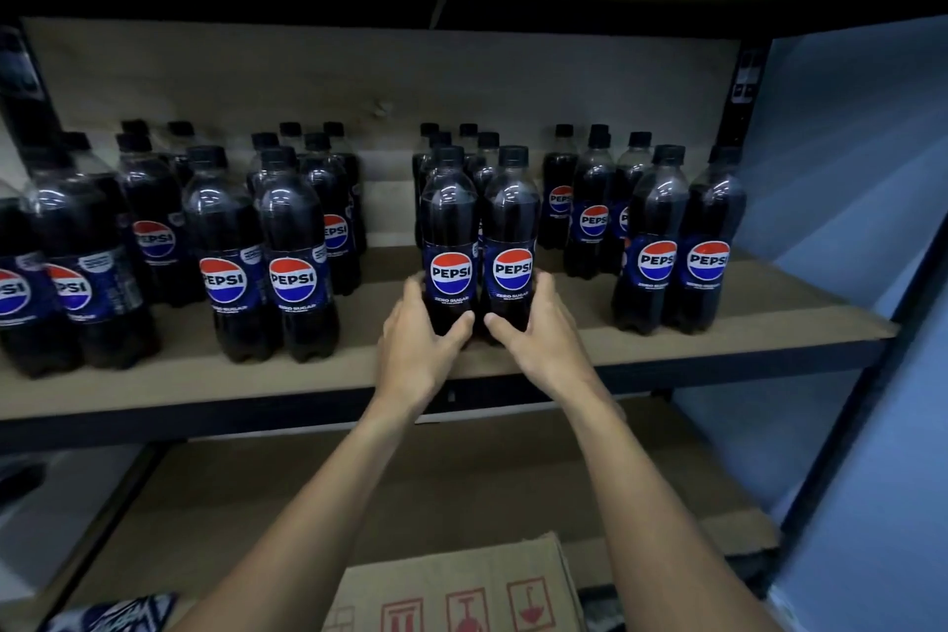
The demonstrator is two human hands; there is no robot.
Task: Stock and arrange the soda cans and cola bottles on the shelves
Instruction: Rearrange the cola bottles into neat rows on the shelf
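Note:
Two upright cola bottles stand side by side near the front of the middle shelf point(667, 346), labels facing me. My left hand point(418, 339) grips the base of the left bottle point(450, 231). My right hand point(538, 331) grips the base of the right bottle point(511, 231). Both bottles head a double row of the same bottles point(464, 144) running toward the back wall. No soda cans are in view.
More cola bottle rows stand left point(256, 252) and right point(667, 241) on the shelf, with gaps between the groups. A cardboard box point(461, 590) sits below my arms by the lower shelf point(461, 477). A black upright post point(738, 108) bounds the shelf at right.

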